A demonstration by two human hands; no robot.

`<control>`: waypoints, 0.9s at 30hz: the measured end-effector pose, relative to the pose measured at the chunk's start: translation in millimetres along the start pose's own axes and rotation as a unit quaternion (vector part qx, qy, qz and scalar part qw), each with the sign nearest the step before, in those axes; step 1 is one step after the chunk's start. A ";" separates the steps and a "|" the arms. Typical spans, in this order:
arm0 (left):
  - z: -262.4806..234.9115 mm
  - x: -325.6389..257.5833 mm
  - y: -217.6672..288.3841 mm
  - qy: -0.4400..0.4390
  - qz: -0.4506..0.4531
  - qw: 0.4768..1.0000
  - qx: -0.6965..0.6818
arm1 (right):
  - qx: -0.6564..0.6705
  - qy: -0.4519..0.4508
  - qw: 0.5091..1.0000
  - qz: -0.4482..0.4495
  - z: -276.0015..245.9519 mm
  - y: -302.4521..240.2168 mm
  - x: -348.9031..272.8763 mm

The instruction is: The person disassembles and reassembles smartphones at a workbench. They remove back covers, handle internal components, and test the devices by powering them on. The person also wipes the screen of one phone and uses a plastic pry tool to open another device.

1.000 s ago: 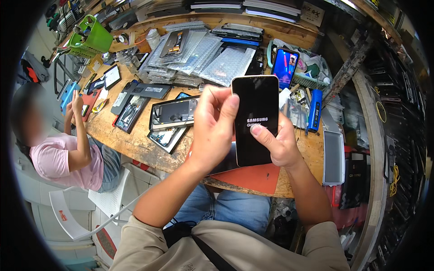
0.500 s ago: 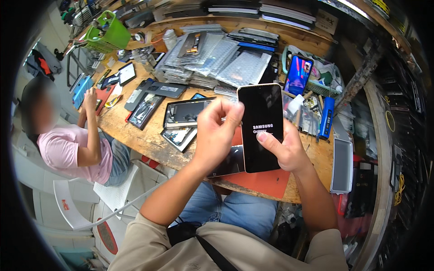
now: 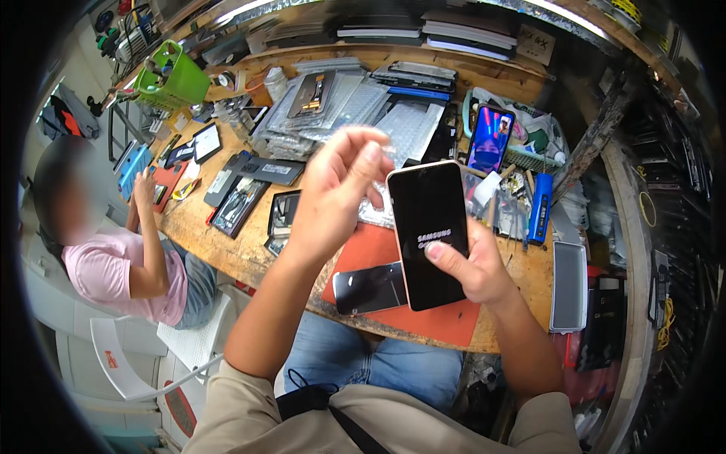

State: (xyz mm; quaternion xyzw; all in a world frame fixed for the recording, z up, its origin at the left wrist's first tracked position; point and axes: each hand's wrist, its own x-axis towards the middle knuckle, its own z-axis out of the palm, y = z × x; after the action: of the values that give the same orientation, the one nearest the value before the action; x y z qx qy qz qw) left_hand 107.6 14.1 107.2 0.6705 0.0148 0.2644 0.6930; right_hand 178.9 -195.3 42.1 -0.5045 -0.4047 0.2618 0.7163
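My right hand (image 3: pixel 480 266) grips a smartphone (image 3: pixel 432 284) with a dark screen that shows light lettering. Its thumb lies across the glass and its fingers pass behind the body. Raised to the left of the phone is my left hand (image 3: pixel 346 181), apart from it, with loosely bent fingers, the thumb standing off and nothing visible in it. Its fingertips are slightly blurred. Below, a second dark glossy phone (image 3: pixel 368 289) lies on the orange mat (image 3: pixel 454 321), its right end partly covered by the held phone.
Bubble-wrap packets (image 3: pixel 340 106) pile up at the back. A lit phone (image 3: pixel 490 140) leans by a green basket (image 3: pixel 533 157). Opened devices (image 3: pixel 238 204) lie to the left. A grey tray (image 3: pixel 569 287) stands right. A person in pink (image 3: pixel 113 265) works at the table's left end.
My left hand has moved up and left, away from the phone, and its fingers have loosened. The held phone has come slightly lower and nearer, uncovering more of the mat.
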 end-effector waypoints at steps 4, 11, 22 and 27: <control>-2.1 -16.1 -13.3 -0.126 -0.056 0.990 0.033 | -0.036 0.009 0.999 -0.001 4.5 -1.3 0.1; -7.8 -26.4 -7.5 -0.080 -0.067 0.994 -0.011 | -0.051 0.043 0.998 0.012 12.4 2.9 2.4; -47.1 -12.8 -3.0 0.010 -0.028 0.993 -0.113 | 0.010 0.043 0.998 -0.033 -1.2 7.2 -0.9; -40.8 -20.8 -0.5 -0.003 -0.040 0.994 -0.103 | -0.011 0.080 0.997 -0.017 0.9 7.3 0.2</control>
State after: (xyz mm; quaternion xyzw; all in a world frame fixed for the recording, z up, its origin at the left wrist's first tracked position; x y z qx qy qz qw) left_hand 74.6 43.7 95.7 0.5951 0.0116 0.2345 0.7686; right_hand 178.5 -192.1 35.5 -0.5243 -0.3575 0.2037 0.7455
